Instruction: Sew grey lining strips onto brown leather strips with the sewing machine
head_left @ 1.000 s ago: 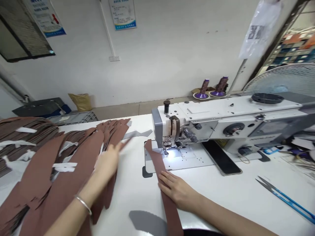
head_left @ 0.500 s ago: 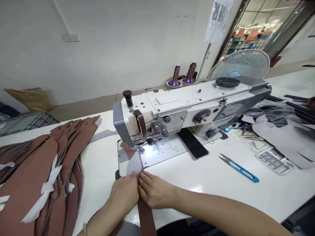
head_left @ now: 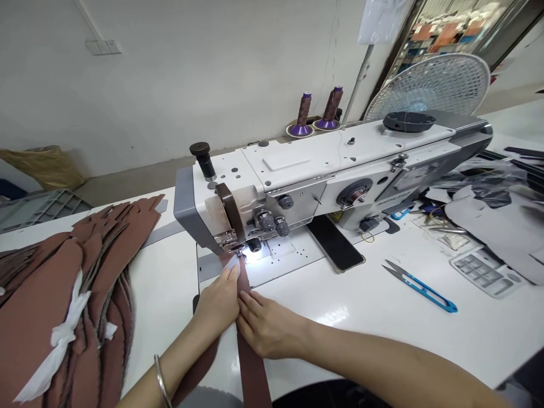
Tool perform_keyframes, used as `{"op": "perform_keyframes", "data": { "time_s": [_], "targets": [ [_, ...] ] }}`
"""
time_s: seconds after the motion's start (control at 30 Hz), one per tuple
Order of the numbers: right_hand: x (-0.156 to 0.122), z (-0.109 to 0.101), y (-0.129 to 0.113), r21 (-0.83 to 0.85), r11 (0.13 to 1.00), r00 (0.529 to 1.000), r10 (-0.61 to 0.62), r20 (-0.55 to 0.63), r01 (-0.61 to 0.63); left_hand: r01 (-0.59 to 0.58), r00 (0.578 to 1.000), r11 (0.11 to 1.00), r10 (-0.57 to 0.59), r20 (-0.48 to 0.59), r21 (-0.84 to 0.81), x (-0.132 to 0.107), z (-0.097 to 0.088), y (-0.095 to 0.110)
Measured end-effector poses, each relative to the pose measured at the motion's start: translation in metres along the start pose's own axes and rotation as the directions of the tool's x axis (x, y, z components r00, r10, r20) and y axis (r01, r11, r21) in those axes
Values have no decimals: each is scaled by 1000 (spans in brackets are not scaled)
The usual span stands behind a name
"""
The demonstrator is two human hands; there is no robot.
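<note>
A long brown fabric strip [head_left: 254,371] runs from the table's front edge up to the needle area of the white sewing machine [head_left: 289,164]. My left hand [head_left: 217,303] is closed on a brown fabric piece [head_left: 199,365] with a grey underside, just in front of the lit presser foot [head_left: 240,253]. A pale grey corner [head_left: 232,262] of it shows past my fingertips. Lower down, my right hand [head_left: 270,326] grips the strip's edge, its fingers together and touching my left hand. My fingers hide where the two layers meet.
Tied brown fabric pieces [head_left: 96,294] are stacked at the left. Right of the needle lie a black phone [head_left: 335,243] and blue thread snips [head_left: 425,289]. Farther right are a clear compartment case [head_left: 484,275] and grey cut pieces [head_left: 497,226]. Thread cones [head_left: 304,113] and a fan [head_left: 429,85] stand behind.
My left hand has moved up toward the presser foot, and less of the grey corner shows. My right hand stays on the strip. The whole view has shifted slightly.
</note>
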State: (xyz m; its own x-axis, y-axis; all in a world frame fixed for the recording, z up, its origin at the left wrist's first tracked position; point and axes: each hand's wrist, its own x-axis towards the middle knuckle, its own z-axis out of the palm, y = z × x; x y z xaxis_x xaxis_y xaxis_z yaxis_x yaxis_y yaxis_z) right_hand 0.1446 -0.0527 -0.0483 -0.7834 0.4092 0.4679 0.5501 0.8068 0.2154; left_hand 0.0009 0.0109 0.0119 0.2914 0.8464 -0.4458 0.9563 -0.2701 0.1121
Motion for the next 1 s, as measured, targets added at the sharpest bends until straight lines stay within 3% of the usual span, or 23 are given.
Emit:
{"op": "perform_keyframes", "data": {
  "time_s": [0.33, 0.67, 1.0],
  "targets": [
    [-2, -2, 5, 3, 1000, 999, 14, -44, -13, -57, 998, 998, 57, 4, 33, 8, 0, 2],
    [-2, -2, 3, 8, 1000, 1000, -10, -15, 10, -63, 998, 997, 63, 21, 32, 11, 0, 2],
    [2, 1, 9, 20, 999, 998, 32, -58, -31, -94, 994, 992, 98, -40, 83, 12, 3, 9]
  ]
}}
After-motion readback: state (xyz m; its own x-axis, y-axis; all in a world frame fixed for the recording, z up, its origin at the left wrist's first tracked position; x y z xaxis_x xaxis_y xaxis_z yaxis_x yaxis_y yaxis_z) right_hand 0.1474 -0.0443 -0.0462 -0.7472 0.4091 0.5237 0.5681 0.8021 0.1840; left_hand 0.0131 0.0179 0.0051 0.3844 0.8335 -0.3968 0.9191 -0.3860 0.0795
